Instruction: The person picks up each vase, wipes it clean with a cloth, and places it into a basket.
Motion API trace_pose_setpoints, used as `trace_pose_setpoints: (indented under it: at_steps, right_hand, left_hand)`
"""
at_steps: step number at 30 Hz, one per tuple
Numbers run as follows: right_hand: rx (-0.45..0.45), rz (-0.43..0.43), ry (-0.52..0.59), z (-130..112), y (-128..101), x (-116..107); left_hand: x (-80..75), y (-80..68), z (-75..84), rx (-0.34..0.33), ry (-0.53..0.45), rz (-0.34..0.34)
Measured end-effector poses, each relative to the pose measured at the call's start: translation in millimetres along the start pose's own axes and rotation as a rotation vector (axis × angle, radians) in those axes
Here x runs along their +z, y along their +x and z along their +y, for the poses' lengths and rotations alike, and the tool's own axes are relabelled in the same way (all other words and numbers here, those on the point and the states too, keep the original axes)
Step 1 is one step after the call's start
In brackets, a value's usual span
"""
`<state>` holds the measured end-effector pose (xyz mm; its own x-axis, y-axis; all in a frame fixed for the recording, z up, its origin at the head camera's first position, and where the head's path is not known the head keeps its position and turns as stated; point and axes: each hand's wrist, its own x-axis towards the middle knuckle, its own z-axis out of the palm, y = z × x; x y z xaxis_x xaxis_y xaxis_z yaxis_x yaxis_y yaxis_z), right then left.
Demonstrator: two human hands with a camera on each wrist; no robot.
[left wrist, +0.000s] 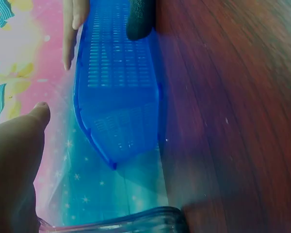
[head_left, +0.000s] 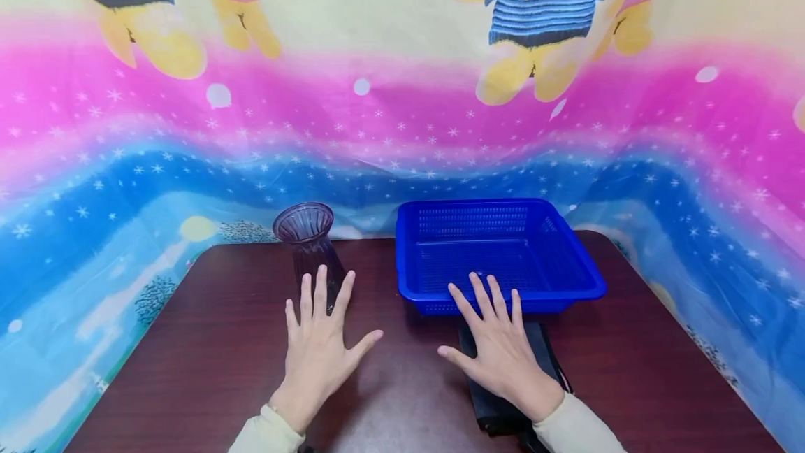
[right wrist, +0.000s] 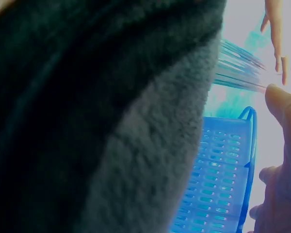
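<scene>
**Dark cloth under the right hand, vase ahead of the left**

Nearest the camera: folded dark cloth (head_left: 503, 397), long axis running away from the body toward the blue basket (head_left: 566, 243), far end just short of, perhaps touching, the basket's front wall. Right hand (head_left: 499, 351) flat on top of it, fingers straight and spread, gripping nothing, fingertips close to the basket's near rim. Left hand (head_left: 321, 348) likewise flat and spread on the wooden table (head_left: 189, 341), holding nothing, fingertips just short of the purple glass vase (head_left: 309, 247). Vase upright, left of the basket, directly ahead of the left hand. Right wrist view mostly blocked by fuzzy dark fabric, probably that same cloth.
</scene>
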<state>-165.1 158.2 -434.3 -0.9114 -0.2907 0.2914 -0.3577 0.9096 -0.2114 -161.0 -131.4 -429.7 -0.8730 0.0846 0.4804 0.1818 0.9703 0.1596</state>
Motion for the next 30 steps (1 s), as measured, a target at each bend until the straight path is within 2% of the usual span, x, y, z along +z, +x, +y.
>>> trace_pose_setpoints:
  at_steps: [6, 19, 30]
  right_hand:
    - [-0.028, -0.022, -0.011, 0.6, -6.8, -7.0]
    - [-0.106, 0.0, -0.021, 4.3, -25.4, -10.0]
    - [-0.244, 0.065, -0.045, 8.5, -36.3, -7.2]
  left_hand:
    - [-2.6, -1.8, -10.4, 0.017, -0.008, 0.031]
    - [-3.1, 0.7, -30.0, 0.064, -0.053, 0.187]
    - [-4.6, 7.8, -43.0, -0.023, -0.185, 0.252]
